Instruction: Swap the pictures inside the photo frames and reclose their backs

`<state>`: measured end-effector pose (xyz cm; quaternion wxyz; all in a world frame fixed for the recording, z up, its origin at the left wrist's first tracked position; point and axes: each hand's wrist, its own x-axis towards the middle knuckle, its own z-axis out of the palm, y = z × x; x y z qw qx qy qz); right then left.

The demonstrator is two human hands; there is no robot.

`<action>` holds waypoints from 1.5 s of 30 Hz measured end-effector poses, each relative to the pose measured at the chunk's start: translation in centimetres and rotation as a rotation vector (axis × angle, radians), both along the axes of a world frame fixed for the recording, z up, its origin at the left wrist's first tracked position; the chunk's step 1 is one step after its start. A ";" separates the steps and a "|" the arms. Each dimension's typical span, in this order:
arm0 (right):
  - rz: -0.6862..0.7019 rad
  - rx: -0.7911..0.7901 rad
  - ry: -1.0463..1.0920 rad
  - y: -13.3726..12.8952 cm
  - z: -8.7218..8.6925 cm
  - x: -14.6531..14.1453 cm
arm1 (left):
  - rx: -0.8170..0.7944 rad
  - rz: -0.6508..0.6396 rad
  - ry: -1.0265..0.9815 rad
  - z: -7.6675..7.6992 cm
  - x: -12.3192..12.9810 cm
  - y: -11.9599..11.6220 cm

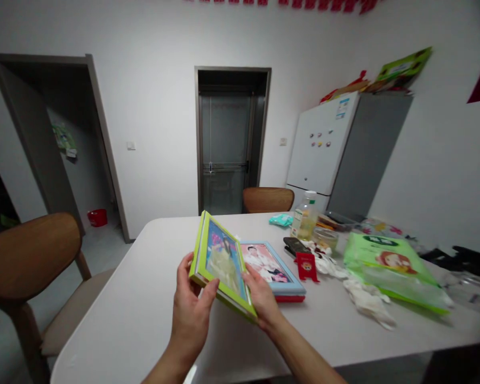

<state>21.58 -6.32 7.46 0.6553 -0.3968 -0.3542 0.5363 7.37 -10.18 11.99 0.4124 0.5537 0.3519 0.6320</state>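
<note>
A lime-green picture frame with a photo of a figure in a pale dress is held tilted above the table. My left hand grips its left edge, thumb on the front and fingers behind. On the opposite side, my right hand clasps the right edge. Behind my right hand lies a light-blue picture frame with a portrait photo, stacked on something red. Part of that stack is hidden by the green frame and my hand.
Right of the stack lie a red card stand, a dark phone-like object, crumpled white tissues and a green tissue pack. A bottle stands behind them. Wooden chairs flank the white table.
</note>
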 end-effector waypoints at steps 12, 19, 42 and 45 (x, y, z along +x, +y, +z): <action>-0.199 -0.222 -1.023 6.6 -0.5 16.4 | -0.238 -0.129 0.129 -7.4 9.1 7.5; -0.193 -0.281 -1.005 5.8 -1.4 16.8 | -0.239 -0.084 0.265 -8.8 9.3 7.2; 0.014 -0.086 -0.798 9.9 -0.6 -3.1 | -0.337 0.270 0.362 -8.8 -8.1 10.0; -0.023 -0.082 -0.834 10.4 -0.7 -3.4 | -0.349 0.285 0.323 -8.8 -8.7 9.8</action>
